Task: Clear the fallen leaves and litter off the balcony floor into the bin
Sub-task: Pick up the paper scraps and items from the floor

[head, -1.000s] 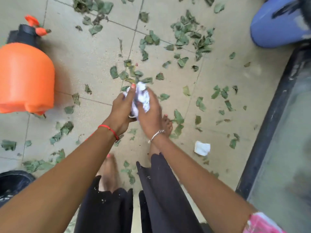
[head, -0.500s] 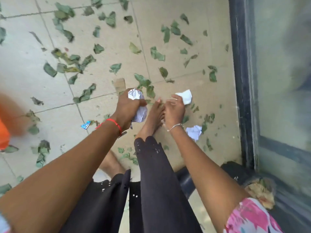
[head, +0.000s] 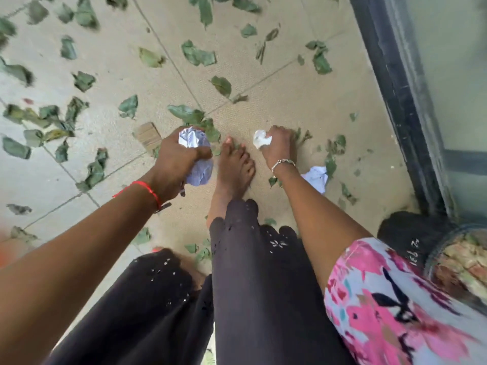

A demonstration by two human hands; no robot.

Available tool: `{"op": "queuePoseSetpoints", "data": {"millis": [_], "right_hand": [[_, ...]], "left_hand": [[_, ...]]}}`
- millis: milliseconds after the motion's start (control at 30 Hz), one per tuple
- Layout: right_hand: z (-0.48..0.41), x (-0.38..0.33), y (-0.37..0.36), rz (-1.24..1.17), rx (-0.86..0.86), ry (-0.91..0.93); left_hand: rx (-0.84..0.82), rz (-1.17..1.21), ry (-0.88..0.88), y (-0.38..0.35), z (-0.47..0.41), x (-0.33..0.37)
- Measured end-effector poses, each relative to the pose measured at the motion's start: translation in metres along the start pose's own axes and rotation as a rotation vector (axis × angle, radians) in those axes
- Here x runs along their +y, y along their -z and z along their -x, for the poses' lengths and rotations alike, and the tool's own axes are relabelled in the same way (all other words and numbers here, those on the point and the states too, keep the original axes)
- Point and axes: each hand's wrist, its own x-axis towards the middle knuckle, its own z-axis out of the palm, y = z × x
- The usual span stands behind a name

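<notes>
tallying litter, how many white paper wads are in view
3 wads: one in the left hand, one in the right hand, one on the floor by that wrist. Others may be hidden.

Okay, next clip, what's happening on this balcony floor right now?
A person is picking up litter by hand. The left hand grips a large crumpled white paper wad; the right hand grips a smaller crumpled white paper scrap. A third crumpled white paper piece and many green leaves lie on the beige tiled floor.

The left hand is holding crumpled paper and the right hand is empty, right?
Not quite. In the head view the right hand is not empty: it grips a small white paper wad. The left hand does hold crumpled paper.
</notes>
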Motion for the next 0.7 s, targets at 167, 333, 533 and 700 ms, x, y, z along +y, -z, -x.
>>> {"op": "queuePoseSetpoints", "data": {"millis": [167,333,533,700], "right_hand": [[0.065,0.006,0.007,-0.333,0.259,-0.066],[0.105,0.052,0.016,-0.46,0.36,-0.654],[0.093,0.095,0.004,-0.464,0.083,-0.776],[0.084,0.08,0.016,-0.462,0.255,-0.739]], "left_hand": [[0.04,-0.061,-0.014,-0.01,-0.005,0.002],[-0.091,-0.16,-0.03,-0.044,0.003,0.014],[-0.123,-0.165,-0.048,-0.059,-0.003,0.006],[-0.09,-0.196,-0.038,-0.047,-0.004,-0.002]]}}
